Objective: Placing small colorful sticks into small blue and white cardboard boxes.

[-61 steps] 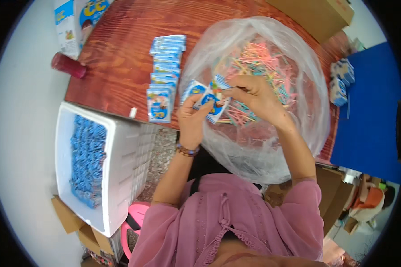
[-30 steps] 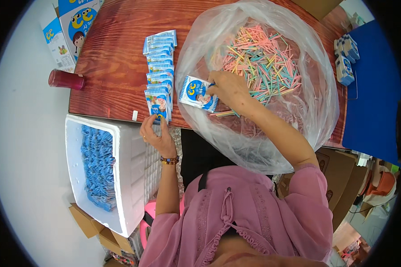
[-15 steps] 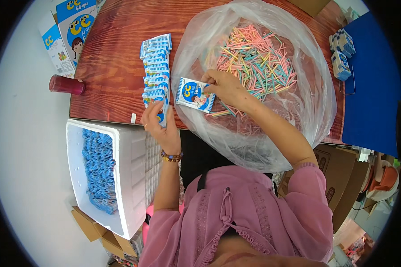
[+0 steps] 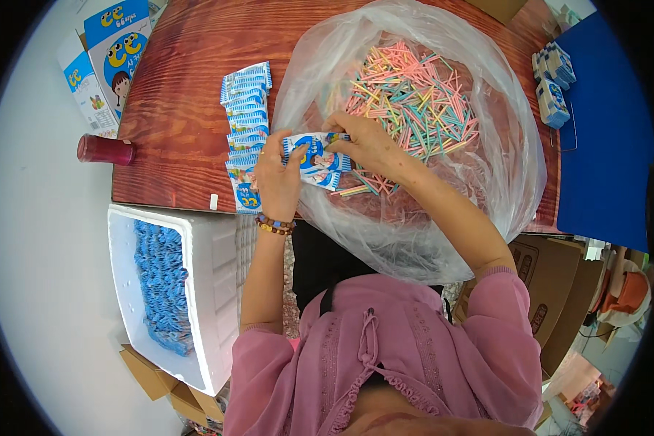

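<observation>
1. Head view: locate the packet [image 4: 314,150], blue and white, between your two hands, above the near left side of the clear plastic bag [image 4: 421,247]. What looks like a second packet [image 4: 324,179] shows just below it.
2. Check your left hand [image 4: 279,173]: thumb and fingers appear to pinch the packet's left side. Grip lightly, so the film does not crease.
3. Check your right hand [image 4: 363,143]: thumb and fingers are drawn together at the packet's upper right edge. Whether a stick lies between them, you cannot tell from here.
4. Judge the step as two-handed handling of that edge: steady with the left, work with the right, and hold the face flat toward you.
5. Mind your left wrist; it sits just beside the overlapping row of packets [image 4: 244,120] on the red table [image 4: 174,94] and could disturb it.
6. Leave the coloured sticks [image 4: 414,98], heaped in the bag, clear of your right forearm.
</observation>
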The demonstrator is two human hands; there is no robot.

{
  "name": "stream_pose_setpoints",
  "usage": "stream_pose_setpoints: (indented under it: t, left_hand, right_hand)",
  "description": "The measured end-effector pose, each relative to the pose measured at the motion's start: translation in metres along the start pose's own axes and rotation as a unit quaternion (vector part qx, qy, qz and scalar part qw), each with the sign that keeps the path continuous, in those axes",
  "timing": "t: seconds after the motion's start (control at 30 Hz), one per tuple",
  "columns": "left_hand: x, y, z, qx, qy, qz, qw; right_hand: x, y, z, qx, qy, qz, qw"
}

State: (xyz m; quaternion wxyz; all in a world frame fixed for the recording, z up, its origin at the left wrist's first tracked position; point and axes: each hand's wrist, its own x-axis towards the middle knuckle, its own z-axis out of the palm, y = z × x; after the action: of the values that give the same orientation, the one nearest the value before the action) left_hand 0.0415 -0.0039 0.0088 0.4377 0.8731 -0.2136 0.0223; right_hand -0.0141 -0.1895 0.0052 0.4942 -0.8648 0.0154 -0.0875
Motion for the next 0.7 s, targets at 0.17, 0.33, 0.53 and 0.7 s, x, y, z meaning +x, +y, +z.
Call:
stream_pose_setpoints:
  t: [0.17,0.33,0.53,0.7]
  left_hand:
    - [0.001,-0.004,-0.001,0.084,-0.007,-0.007,0.996]
    - [0.007,0.000,0.000,0.052,0.060,0.089,0.993]
    - [0.015,0.017,0.000,0.012,0.178,0.198,0.964]
    - [0.005,0.024,0.005,-0.417,0.013,-0.082,0.905]
  right_hand:
    - [0.003,-0.014,-0.005,-0.132,-0.018,0.051,0.990]
    - [0.005,0.000,-0.006,-0.088,0.110,-0.126,0.982]
    - [0.005,-0.021,-0.024,0.155,-0.005,-0.002,0.988]
    - [-0.004,-0.025,-0.029,0.313,-0.019,0.049,0.948]
